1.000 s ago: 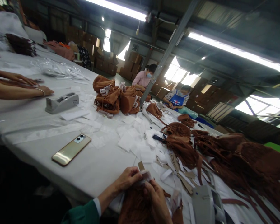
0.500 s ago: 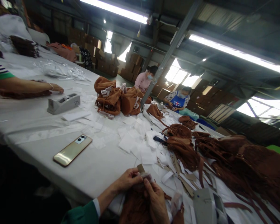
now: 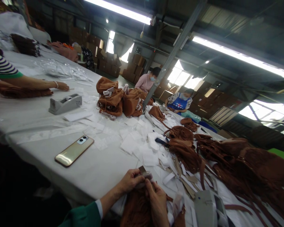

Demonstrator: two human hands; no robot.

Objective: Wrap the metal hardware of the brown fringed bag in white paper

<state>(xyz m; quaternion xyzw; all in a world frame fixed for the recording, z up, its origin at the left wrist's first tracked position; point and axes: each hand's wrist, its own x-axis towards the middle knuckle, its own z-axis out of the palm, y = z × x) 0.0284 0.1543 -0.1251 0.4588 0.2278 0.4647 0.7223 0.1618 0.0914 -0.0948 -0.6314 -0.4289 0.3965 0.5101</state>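
Note:
At the table's near edge, my left hand (image 3: 132, 180) is closed, with thumb and fingers pinching a small piece wrapped in whitish material (image 3: 147, 174). A flat brown-grey tab (image 3: 142, 169) sticks up beside those fingers. My right hand (image 3: 157, 200) is closed on the near side of the same wrapped piece, its thumb pressed against it. Under both hands lies a brown fringed bag (image 3: 135, 209), partly hidden by them. Another whitish wrapped part (image 3: 178, 203) rests just right of my right hand. What exactly is inside the wrapping cannot be made out.
A grey tape dispenser (image 3: 209, 206) stands close on my right, another tape dispenser (image 3: 65, 103) at left. A gold phone (image 3: 74, 151) lies on the white table (image 3: 47, 176). Brown bags (image 3: 110, 97), white paper pieces (image 3: 129, 145) and a co-worker's hand (image 3: 62, 86) are farther off.
My fingers have shifted slightly around the wrapped piece, and the tab has tilted. At left, the co-worker's striped sleeve and hand have moved a little to the right.

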